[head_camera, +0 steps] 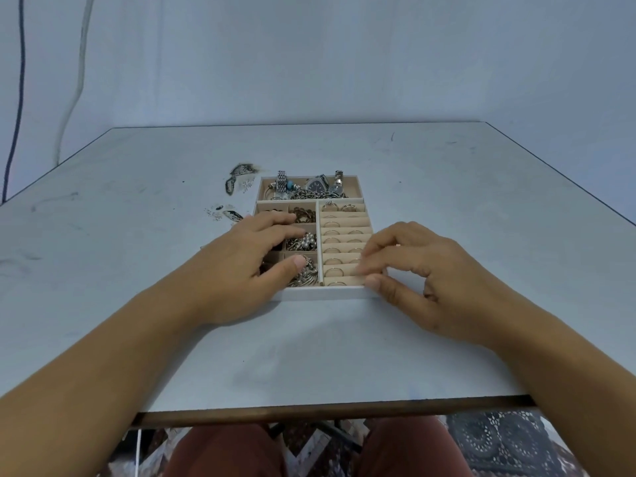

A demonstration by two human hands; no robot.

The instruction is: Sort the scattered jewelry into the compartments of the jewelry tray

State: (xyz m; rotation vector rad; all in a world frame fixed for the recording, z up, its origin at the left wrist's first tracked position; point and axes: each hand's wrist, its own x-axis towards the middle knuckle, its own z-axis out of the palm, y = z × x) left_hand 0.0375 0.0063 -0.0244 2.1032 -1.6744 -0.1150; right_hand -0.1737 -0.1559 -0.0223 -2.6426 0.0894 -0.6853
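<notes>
Partly under the slack, empty left grip (253, 258) and pinched right grip (425, 270) (contents unclear), jewelry tray (323, 292).

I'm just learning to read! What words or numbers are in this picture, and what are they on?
None can be read.
The watch in the jewelry tray's far compartment has a dark dial; any marks on it are too small and blurred.
The dark marks on the table are scuffs, not writing.

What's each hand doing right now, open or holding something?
Left hand: open, fingers resting on the jewelry tray.
Right hand: fingers curled over the ring rows; grip cannot be told.
</notes>
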